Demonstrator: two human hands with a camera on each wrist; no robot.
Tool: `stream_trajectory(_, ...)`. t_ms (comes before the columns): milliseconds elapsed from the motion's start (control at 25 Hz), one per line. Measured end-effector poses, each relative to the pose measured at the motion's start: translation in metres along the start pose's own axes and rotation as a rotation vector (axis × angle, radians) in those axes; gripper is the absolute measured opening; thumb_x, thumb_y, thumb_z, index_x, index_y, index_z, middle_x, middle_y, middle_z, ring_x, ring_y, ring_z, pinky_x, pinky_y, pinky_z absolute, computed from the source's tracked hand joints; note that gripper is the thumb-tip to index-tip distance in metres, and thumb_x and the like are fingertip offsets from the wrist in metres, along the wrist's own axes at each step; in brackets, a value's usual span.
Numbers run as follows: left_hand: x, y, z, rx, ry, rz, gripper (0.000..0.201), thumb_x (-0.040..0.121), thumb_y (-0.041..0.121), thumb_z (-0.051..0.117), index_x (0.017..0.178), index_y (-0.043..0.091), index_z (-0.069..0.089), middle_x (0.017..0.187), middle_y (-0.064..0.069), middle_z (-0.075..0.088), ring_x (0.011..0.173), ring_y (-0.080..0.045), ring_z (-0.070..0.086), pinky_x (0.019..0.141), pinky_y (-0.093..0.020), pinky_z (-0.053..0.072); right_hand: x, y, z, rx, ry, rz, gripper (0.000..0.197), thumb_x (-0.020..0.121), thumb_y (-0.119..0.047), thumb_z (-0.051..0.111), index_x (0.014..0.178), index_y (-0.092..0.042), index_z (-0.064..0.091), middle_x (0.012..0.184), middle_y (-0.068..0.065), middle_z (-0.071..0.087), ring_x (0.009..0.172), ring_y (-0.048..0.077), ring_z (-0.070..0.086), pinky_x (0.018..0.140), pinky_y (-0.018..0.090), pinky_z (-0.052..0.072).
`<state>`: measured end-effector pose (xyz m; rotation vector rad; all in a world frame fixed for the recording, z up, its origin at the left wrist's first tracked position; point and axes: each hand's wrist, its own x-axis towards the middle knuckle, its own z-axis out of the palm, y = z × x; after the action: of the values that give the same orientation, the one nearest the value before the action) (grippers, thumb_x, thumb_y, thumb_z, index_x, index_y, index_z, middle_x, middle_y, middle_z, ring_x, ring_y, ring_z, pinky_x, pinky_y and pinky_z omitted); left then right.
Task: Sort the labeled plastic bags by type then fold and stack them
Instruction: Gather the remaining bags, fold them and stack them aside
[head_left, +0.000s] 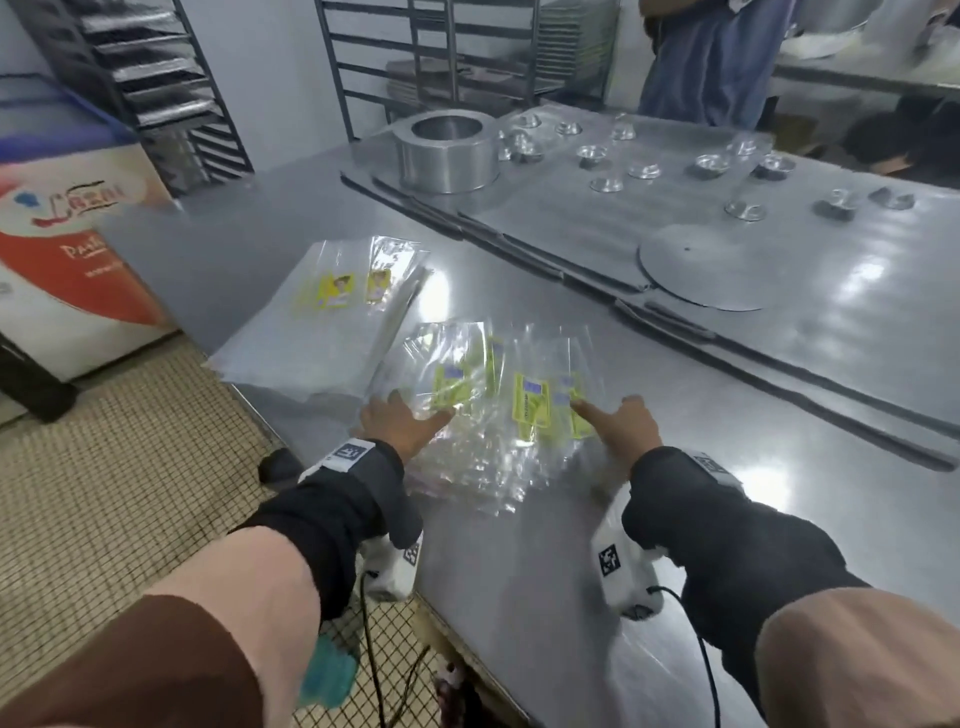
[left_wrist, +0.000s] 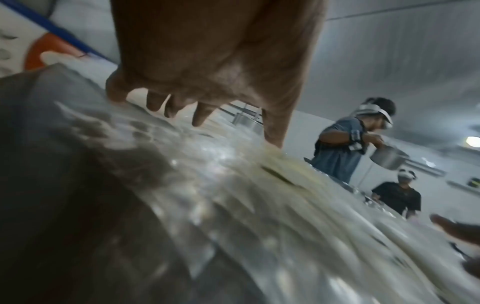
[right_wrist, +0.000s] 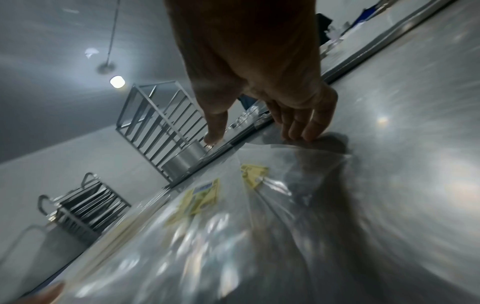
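Progress: partial. One flat stack (head_left: 332, 306) of clear bags with yellow picture labels lies at the table's left edge, apparently a sorted type. A loose pile (head_left: 498, 400) of crumpled bags with yellow-and-blue labels lies just beside it, near the front edge, overlapping at mixed angles. This pile appears unsorted and unfolded, so most of the folding and stacking is judged to remain.

Left hand (head_left: 402, 423): palm down on the pile's left side, fingers spread wide and nearly straight, tips touching the plastic in the left wrist view. It grips nothing.

Right hand (head_left: 621, 423): on the pile's right side, forefinger extended toward a label, the other fingers straight and touching a bag edge in the right wrist view. It grips nothing.

Surface: a stainless-steel table (head_left: 519, 561), glossy and reflective. Further back lie flat metal sheets (head_left: 649, 208) carrying small metal cups (head_left: 644, 170), a round tin (head_left: 447, 150) and a disc (head_left: 711, 267).

Room: grey walls, tray racks (head_left: 161, 78), a chest freezer (head_left: 62, 249) at left, tiled floor (head_left: 119, 467). Another person (head_left: 711, 57) stands beyond the table.
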<state>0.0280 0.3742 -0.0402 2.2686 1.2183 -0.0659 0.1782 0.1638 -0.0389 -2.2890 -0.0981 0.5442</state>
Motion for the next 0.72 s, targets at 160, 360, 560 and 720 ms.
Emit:
stream_trajectory(160, 0.029, -0.018, -0.011, -0.009, -0.002, -0.152, 0.105, 0.071, 0.075, 0.056, 0.145, 0.007, 0.025, 0.149, -0.017, 0.028, 0.139, -0.034, 0.020, 0.112, -0.046, 0.023, 0.036, -0.016, 0.005, -0.050, 0.108, 0.064, 0.087, 0.071, -0.057, 0.071, 0.124, 0.006, 0.043, 0.121, 0.021, 0.056, 0.112, 0.037, 0.054, 0.096, 0.044, 0.044)
stream_trajectory(360, 0.026, -0.006, -0.006, 0.022, -0.004, -0.132, 0.108, 0.070, 0.075, 0.057, 0.144, 0.004, 0.023, 0.144, -0.018, 0.026, 0.136, -0.033, 0.022, 0.108, -0.044, 0.026, 0.051, -0.028, 0.019, -0.253, 0.099, 0.040, 0.089, 0.070, -0.060, 0.071, 0.123, 0.006, 0.045, 0.120, 0.020, 0.056, 0.112, 0.036, 0.053, 0.097, 0.044, 0.044)
stream_trajectory(560, 0.022, 0.022, 0.017, -0.100, -0.074, 0.003, 0.104, 0.074, 0.060, 0.067, 0.145, 0.003, 0.017, 0.143, -0.019, 0.027, 0.135, -0.034, 0.025, 0.108, -0.042, 0.028, 0.057, -0.033, 0.018, -0.227, 0.020, 0.037, 0.064, 0.073, -0.052, 0.073, 0.097, 0.005, 0.055, 0.106, 0.019, 0.060, 0.099, 0.033, 0.057, 0.083, 0.038, 0.044)
stream_trajectory(720, 0.033, 0.036, 0.033, -0.440, -0.158, 0.073, 0.084, 0.074, 0.039, 0.077, 0.137, 0.000, 0.037, 0.135, -0.016, 0.050, 0.121, -0.029, 0.050, 0.091, -0.031, 0.043, 0.053, -0.031, 0.007, -0.075, -0.073, 0.073, 0.048, 0.078, -0.037, 0.074, 0.093, 0.005, 0.055, 0.093, 0.014, 0.054, 0.084, 0.026, 0.052, 0.070, 0.030, 0.041)
